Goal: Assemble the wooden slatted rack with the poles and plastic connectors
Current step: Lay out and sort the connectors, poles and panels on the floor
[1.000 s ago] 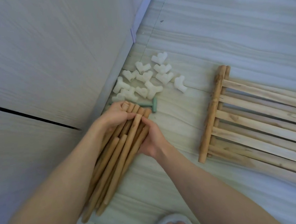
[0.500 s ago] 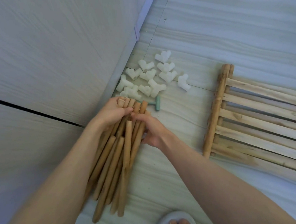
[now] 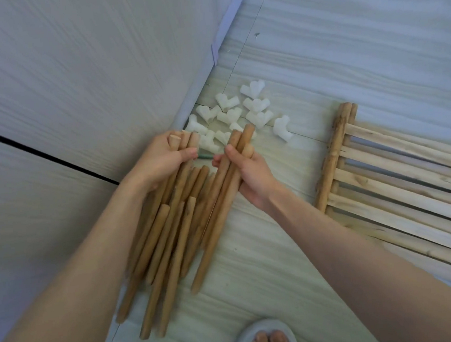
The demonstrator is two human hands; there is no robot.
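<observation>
Item 1, poles (image 3: 169, 232): a loose bundle of round wooden lengths on the floor, my landmark for everything below. I log it as being split into two lots, with several shorter ones lying between.

Item 2, left hand (image 3: 159, 163): at the far end of the bundle, on its wall side, fingers curled round a few pole tops, thumb across them.

Item 3, right hand (image 3: 249, 174): at the far end too, on the side away from the wall, gripping two or three longer poles, lifted slightly off the rest.

Item 4, plastic connectors (image 3: 240, 110): white three-way pieces scattered just beyond the bundle's far end, none fitted yet.

Item 5, green piece (image 3: 204, 157): small, between my two hands at the pole tops; I cannot tell what it is.

Item 6, slatted panels (image 3: 400, 180): stacked flat, well to the right of the bundle, untouched.

Step, as I judge it: sorting poles by length, early in the build. The next move calls for setting one lot aside clear of the other, then freeing one hand for a connector and pressing a pole end squarely into a socket.
</observation>
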